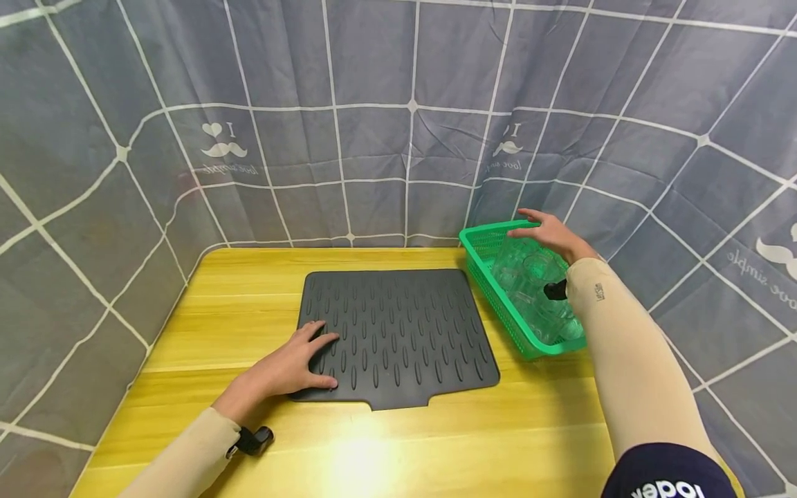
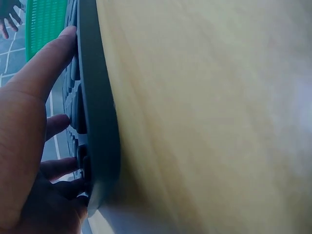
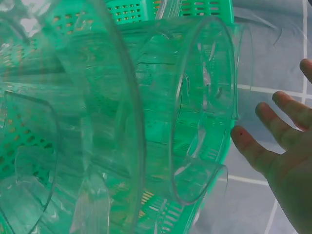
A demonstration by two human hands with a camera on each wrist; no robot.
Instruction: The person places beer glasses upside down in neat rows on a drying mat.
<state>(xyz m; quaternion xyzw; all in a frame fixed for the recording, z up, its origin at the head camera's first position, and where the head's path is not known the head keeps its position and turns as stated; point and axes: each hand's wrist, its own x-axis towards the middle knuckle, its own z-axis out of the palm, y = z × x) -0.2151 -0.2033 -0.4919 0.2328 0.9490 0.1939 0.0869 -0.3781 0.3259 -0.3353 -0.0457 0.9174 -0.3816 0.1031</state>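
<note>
A dark grey ridged mat point(image 1: 398, 332) lies flat on the wooden table, with a short tab at its near edge. My left hand point(image 1: 283, 366) rests on the mat's near left part, fingers spread and holding nothing. In the left wrist view its fingertips touch the ridged face beside the mat edge point(image 2: 100, 107). On the right, a green plastic basket point(image 1: 497, 299) contains several clear drinking glasses point(image 1: 540, 266). Over the basket's far part hovers my right hand point(image 1: 551, 235), fingers apart. The right wrist view shows its fingertips near the rim of a glass point(image 3: 233, 92), gripping nothing.
Grey curtains point(image 1: 373, 145) with white lines hang behind and along both sides of the wooden table point(image 1: 243, 297). The basket stands by the mat's right side, close to the right curtain. Each wrist wears a small black camera point(image 1: 255, 440).
</note>
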